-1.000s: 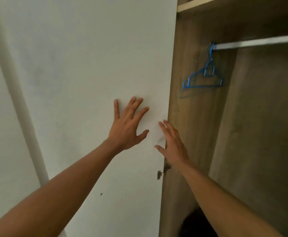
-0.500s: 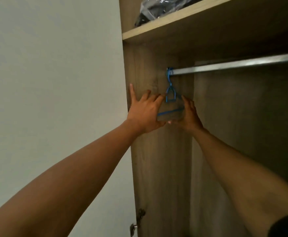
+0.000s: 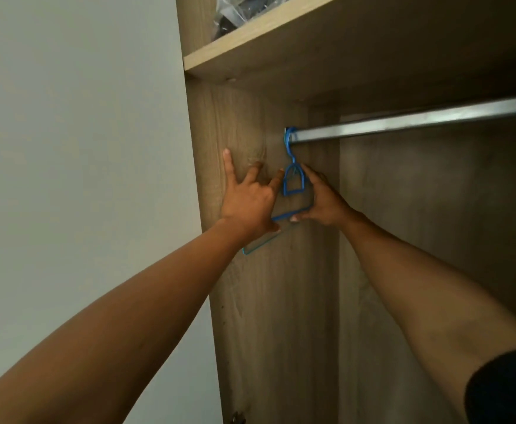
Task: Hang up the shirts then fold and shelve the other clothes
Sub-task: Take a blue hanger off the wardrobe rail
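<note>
A blue hanger (image 3: 293,182) hangs by its hook at the far left end of the metal rail (image 3: 419,120) inside the wardrobe. My right hand (image 3: 324,203) grips the hanger's right shoulder, thumb under its lower bar, fingers up along the side. My left hand (image 3: 247,203) lies in front of the hanger's left arm with fingers spread against the wooden side panel (image 3: 269,301); its index fingertip touches the hanger's neck loop. The hanger's left tip shows below my left wrist. No shirts or other clothes are in view.
A wooden shelf (image 3: 250,47) runs above the rail, with a clear plastic bag of dark items (image 3: 235,13) on it. A plain white wall or door (image 3: 82,148) fills the left. The rail to the right of the hanger is bare.
Both hands went from the white door's edge up into the wardrobe to the hanger. Since half a second ago my right hand has closed on its right side; the view has moved closer.
</note>
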